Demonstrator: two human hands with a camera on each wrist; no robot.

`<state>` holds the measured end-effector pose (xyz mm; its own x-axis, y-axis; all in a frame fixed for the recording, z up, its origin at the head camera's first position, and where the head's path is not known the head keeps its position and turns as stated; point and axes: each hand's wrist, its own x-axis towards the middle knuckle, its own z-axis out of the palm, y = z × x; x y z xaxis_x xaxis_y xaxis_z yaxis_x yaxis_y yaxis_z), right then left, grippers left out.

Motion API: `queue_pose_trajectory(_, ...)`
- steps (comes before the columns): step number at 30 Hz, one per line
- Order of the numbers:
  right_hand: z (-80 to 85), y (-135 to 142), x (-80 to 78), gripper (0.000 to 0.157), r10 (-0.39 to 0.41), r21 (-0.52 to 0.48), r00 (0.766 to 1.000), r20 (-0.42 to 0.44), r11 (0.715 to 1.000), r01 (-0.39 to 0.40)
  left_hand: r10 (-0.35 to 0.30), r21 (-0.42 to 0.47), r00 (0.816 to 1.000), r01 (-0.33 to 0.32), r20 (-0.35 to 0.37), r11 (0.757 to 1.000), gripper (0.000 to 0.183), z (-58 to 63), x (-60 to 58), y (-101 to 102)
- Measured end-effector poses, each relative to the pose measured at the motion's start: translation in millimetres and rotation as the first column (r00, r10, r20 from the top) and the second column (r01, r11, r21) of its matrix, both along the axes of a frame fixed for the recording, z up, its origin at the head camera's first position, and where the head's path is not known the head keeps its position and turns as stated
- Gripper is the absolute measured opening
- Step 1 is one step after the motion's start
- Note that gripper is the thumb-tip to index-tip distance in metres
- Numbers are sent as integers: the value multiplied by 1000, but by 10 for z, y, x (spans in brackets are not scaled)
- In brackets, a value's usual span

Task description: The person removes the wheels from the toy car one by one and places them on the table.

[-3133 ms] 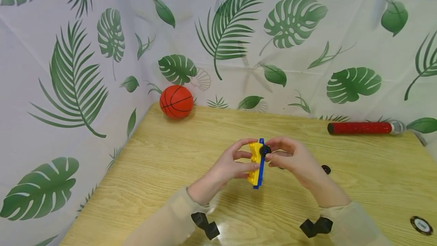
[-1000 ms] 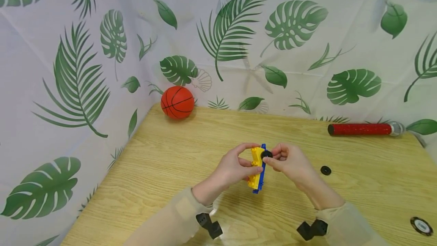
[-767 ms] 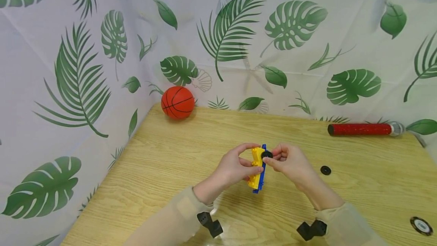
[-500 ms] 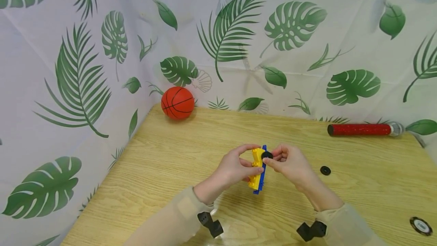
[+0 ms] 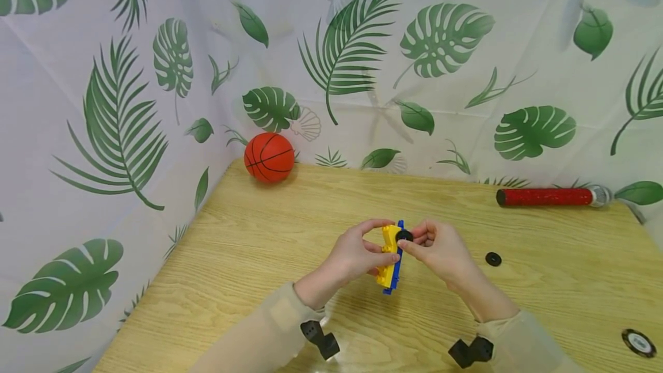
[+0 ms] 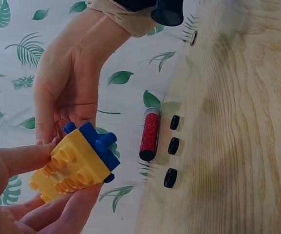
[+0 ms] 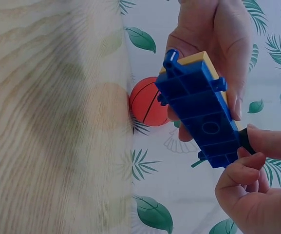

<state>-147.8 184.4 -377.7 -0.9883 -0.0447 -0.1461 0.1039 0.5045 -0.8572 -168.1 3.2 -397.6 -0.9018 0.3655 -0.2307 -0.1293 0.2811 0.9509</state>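
My left hand [image 5: 352, 253] holds a toy car body, its yellow studded top [image 6: 74, 165] joined to a blue chassis [image 7: 203, 112]. The body stands nearly on end above the table, with its top facing left in the head view. My right hand [image 5: 444, 249] pinches a black wheel [image 5: 404, 236] between thumb and fingers at the chassis side, close to the far end. In the right wrist view the wheel [image 7: 246, 140] lies right against the chassis edge, partly covered by the fingertips. Short blue axle stubs stick out elsewhere along the chassis.
Three black wheels, the middle one [image 6: 173, 146] among them, stand out on the wooden table in the left wrist view; one wheel [image 5: 494, 259] shows right of my right wrist. A basketball [image 5: 269, 158], a red microphone [image 5: 546, 196] and a round chip [image 5: 639, 342] lie farther off.
Since the oldest frame, both hands and the car body have shifted slightly nearer, and my right thumb has come across the wheel's face. During the last second almost nothing has moved.
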Motion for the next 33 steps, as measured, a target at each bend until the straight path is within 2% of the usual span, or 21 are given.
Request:
queue_pose_trajectory(7,-11,3,20,24,3,17,1000,-27,1000,-2,1,-7,999,-1,32,1000,58,15,2,2)
queue_pose_trajectory(13,-18,8,30,22,21,31,998,-67,999,-19,-10,32,998,8,66,999,59,-6,-14,-4)
queue_pose_trajectory(18,-33,22,30,21,48,160,980,-195,987,-17,-15,53,993,9,117,999,59,-47,-22,-38)
queue_pose_trajectory(20,-28,39,22,22,49,166,977,-209,986,-14,-13,66,992,5,129,998,59,-57,-18,-65)
queue_pose_trajectory(23,-8,87,0,26,20,55,988,-151,998,-12,-14,107,993,1,120,994,58,-57,-14,-97)
queue_pose_trajectory(26,15,152,-18,31,7,-64,997,-82,998,-12,-11,140,993,-6,117,990,57,-48,-20,-116)
queue_pose_trajectory(33,38,267,-14,41,54,-191,994,-91,979,-71,5,127,992,-20,123,992,55,-13,-19,-125)
